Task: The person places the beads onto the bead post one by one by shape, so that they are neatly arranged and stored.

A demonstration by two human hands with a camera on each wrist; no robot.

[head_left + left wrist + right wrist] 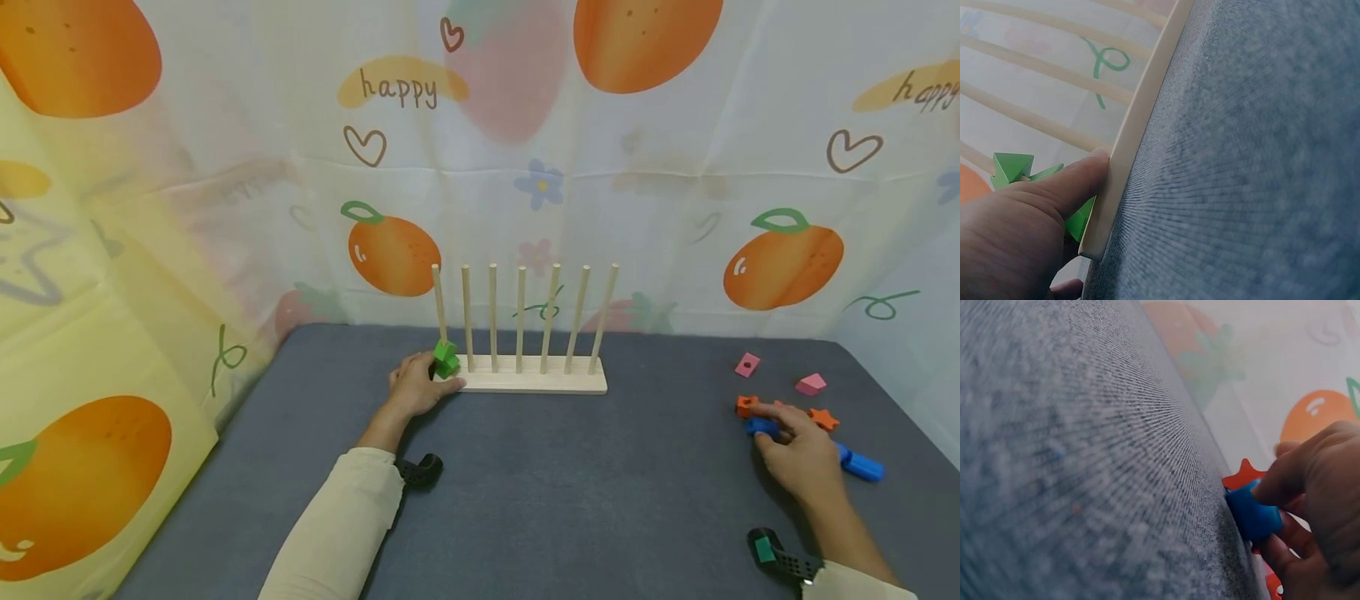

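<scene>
Left hand rests against the near end of a wooden peg rack, thumb pressed to its base, beside a green block threaded at the foot of the first peg. Whether the fingers grip that block cannot be told. Right hand, well apart on the grey tabletop, pinches a blue block among orange star blocks, with two pink blocks just beyond.
</scene>
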